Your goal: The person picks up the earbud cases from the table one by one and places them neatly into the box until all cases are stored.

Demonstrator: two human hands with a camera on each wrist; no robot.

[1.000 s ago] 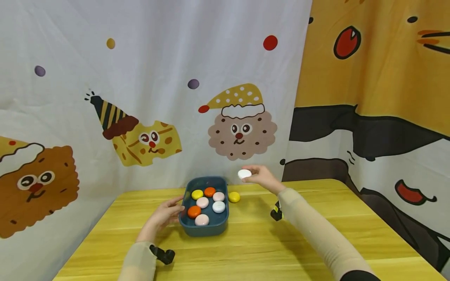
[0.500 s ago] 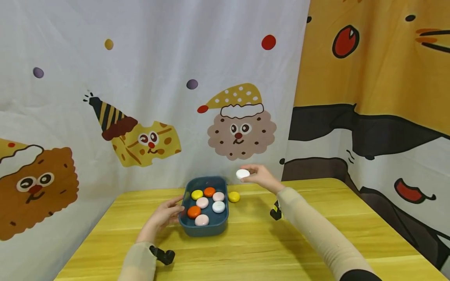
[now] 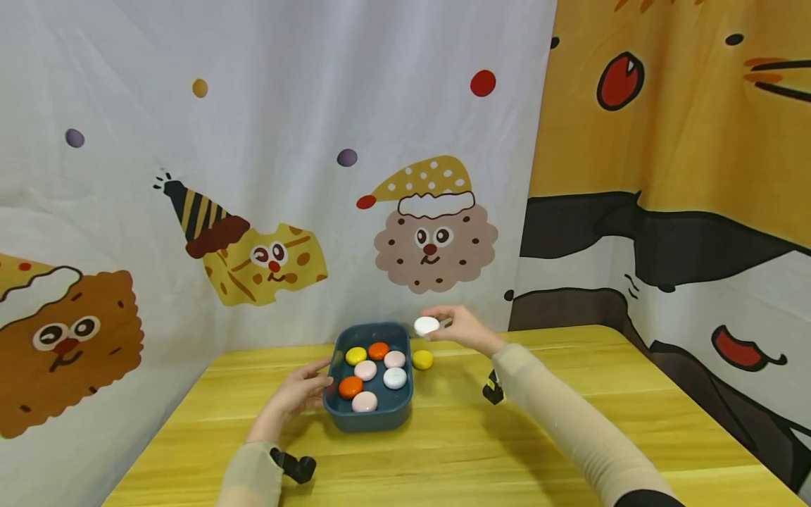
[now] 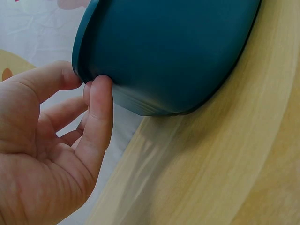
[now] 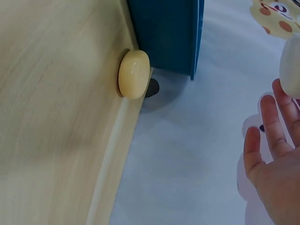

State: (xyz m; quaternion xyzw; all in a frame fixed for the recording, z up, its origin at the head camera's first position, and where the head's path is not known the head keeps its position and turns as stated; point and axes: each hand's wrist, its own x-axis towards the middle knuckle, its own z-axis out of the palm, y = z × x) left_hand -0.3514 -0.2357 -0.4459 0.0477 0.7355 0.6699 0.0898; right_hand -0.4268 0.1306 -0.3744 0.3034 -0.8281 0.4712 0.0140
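Note:
A teal rectangular box (image 3: 369,421) stands on the table, with several smooth rounded pieces in yellow, orange, pink and white inside. My left hand (image 3: 299,391) is at its left side; in the left wrist view the thumb and a finger pinch the rim of the box wall (image 4: 173,51). To the right of the box, above table height, my right hand (image 3: 461,328) pinches a white rounded disc (image 3: 426,326) between thumb and fingers. Only part of that disc (image 5: 291,65) shows in the right wrist view. A yellow rounded disc (image 3: 422,360) lies on the table beside the box's right wall.
The wood-grain table (image 3: 507,436) ends at the back against a pale curtain (image 3: 266,127) printed with cartoon figures. A yellow and black printed cloth (image 3: 684,141) hangs at the right. Small black wrist cameras sit on both wrists.
My right hand has moved a little left and lower with the white disc, closer to the box. The left hand stays at the box, and the pieces inside have not moved.

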